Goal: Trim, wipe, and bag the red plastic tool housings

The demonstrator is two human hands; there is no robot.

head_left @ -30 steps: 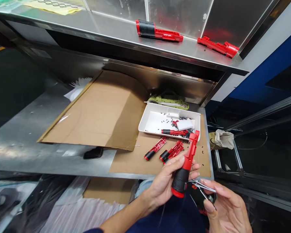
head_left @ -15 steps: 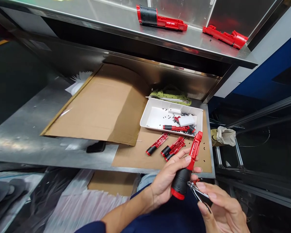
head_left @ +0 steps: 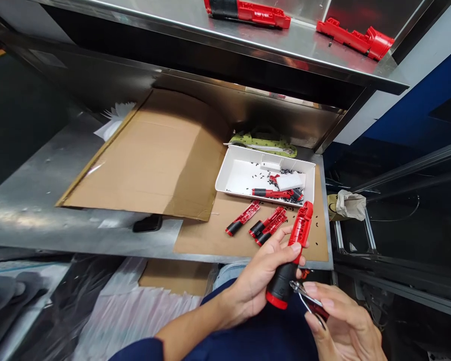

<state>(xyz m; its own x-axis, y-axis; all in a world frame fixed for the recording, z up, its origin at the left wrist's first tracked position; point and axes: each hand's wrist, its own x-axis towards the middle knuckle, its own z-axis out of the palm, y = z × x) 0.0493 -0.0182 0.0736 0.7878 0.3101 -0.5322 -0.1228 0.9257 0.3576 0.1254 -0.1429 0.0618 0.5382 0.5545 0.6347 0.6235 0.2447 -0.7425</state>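
Observation:
My left hand [head_left: 261,276] is wrapped round a red and black plastic housing [head_left: 282,282], tilted with its slim red end up and away from me. The ribbed inner side of the red part faces up. In my right hand [head_left: 346,318], a silver nail clipper [head_left: 303,295] is pinched between thumb and fingers. Its jaws are at the right edge of the black sleeve; whether they touch it I cannot tell. Beyond my left hand, several similar housings [head_left: 243,217] lie on the brown cardboard sheet [head_left: 203,240].
A white tray [head_left: 229,173] holds small black bits, a white block [head_left: 288,181] and another housing. Left of it lies a large cardboard piece [head_left: 143,155], near a dark phone-like object [head_left: 147,223]. Red parts [head_left: 355,40] rest on the metal shelf [head_left: 300,60] above.
My left hand has rolled the housing, so more of its ribbed inner side shows. The clipper stays beside the black sleeve. The view has shifted slightly, with the shelf higher in it.

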